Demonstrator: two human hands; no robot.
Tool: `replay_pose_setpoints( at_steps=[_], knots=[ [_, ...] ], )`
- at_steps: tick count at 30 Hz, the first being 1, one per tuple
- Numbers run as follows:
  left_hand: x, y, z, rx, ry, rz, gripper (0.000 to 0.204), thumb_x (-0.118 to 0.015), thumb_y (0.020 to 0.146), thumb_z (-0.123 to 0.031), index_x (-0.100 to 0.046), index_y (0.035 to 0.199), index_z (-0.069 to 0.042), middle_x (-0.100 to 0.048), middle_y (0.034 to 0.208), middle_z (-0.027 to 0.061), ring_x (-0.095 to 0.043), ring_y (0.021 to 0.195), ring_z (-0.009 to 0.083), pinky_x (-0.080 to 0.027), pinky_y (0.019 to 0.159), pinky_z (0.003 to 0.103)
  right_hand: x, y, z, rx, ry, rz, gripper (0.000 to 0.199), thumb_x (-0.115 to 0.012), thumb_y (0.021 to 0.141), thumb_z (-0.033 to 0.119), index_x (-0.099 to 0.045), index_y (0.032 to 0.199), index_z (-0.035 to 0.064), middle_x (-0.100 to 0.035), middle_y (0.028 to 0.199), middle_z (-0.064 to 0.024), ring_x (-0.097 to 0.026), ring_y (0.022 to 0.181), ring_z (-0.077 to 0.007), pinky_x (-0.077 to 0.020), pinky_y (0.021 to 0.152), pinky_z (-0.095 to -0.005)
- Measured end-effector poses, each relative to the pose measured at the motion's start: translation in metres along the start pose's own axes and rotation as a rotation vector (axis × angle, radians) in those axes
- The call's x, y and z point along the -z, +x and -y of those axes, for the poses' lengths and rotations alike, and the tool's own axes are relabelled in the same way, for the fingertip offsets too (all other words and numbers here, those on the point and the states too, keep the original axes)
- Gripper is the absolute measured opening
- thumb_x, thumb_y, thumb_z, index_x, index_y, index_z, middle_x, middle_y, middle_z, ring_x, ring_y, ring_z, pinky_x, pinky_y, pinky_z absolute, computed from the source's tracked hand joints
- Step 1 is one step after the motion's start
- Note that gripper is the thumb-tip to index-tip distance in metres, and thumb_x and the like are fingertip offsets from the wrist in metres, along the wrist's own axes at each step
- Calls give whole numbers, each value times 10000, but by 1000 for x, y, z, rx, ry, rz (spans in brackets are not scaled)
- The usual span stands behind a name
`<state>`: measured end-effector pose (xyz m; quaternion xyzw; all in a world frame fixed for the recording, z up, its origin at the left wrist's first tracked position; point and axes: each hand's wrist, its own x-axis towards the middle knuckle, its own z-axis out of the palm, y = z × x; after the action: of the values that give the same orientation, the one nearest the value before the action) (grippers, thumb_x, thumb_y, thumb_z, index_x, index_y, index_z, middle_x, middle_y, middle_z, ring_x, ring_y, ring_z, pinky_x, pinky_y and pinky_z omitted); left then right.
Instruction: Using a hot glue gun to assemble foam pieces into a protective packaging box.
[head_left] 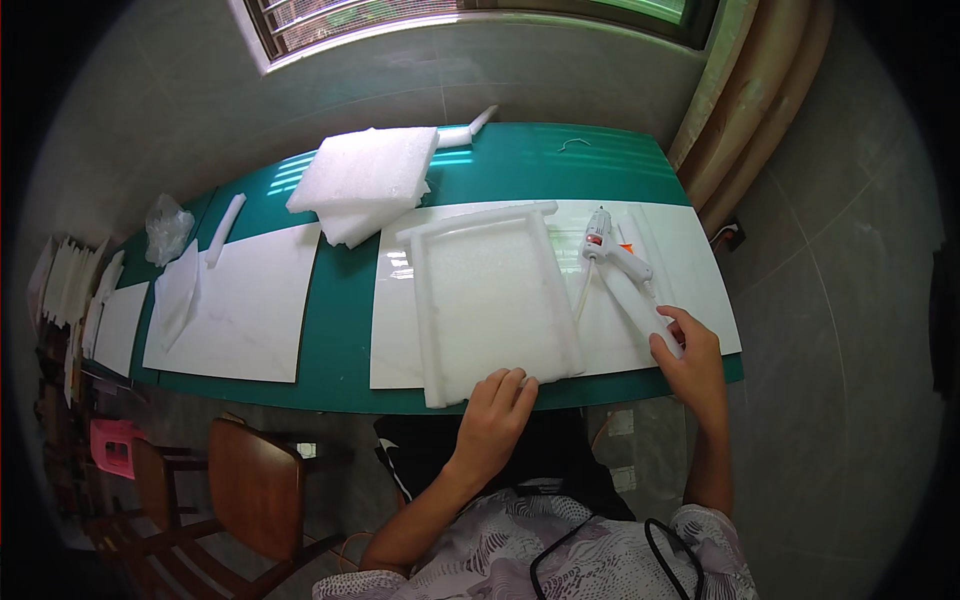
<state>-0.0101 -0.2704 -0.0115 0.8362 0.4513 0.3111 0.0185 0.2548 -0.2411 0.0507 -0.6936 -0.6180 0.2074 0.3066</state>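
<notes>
A white foam panel (490, 300) lies on a white tile board, with round foam strips along its left, right and far sides. My left hand (495, 425) is at the panel's near edge, its fingers closed over that edge; the fingertips are partly hidden. To the right, my right hand (692, 360) holds the near end of a white foam strip (632, 300) between thumb and fingers. The strip slants away from me across the board. A white hot glue gun (620, 255) lies just beyond, partly over the strip's far end, with a glue stick at its back.
A stack of thick foam blocks (370, 170) stands at the back of the green table (620, 160). A second tile board (250, 300) lies left, with a foam strip (225, 230) and a plastic bag (168, 230) nearby. Wooden chairs (255, 480) stand at the near left.
</notes>
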Motion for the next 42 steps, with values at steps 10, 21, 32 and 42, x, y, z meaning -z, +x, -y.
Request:
replay_pose_setpoints(
  at_steps=[10,21,32,42],
  knots=[
    [3,3,3,-41,70,9,288,-611,755,-26,-605,1040,10,-583,1038,123,-572,1003,269,-476,826,358,11,-2,11,200,-33,-23,364,-682,792,168,-632,1107,-8,-648,970,-177,-634,793,-308,-499,749,-376],
    [13,1,-10,-18,-171,-54,266,-678,746,36,-619,1004,20,-599,1000,143,-601,926,323,-498,792,406,22,21,-18,66,90,261,326,-671,862,295,-676,979,-9,-669,728,-140,-628,630,-230,-493,622,-329],
    [12,0,-17,-63,-232,-58,274,-691,736,44,-626,1000,16,-608,978,137,-615,886,317,-510,765,396,-29,103,-40,415,-323,27,386,-664,782,182,-604,1118,2,-577,1051,-151,-565,973,-326,-477,858,-395],
    [9,-1,-23,-106,-271,-36,280,-694,721,55,-629,991,17,-612,969,125,-616,873,297,-515,772,380,-52,130,-23,325,-448,159,259,-650,747,146,-608,893,-64,-530,1011,-232,-615,863,-379,-519,771,-448]
  ],
)
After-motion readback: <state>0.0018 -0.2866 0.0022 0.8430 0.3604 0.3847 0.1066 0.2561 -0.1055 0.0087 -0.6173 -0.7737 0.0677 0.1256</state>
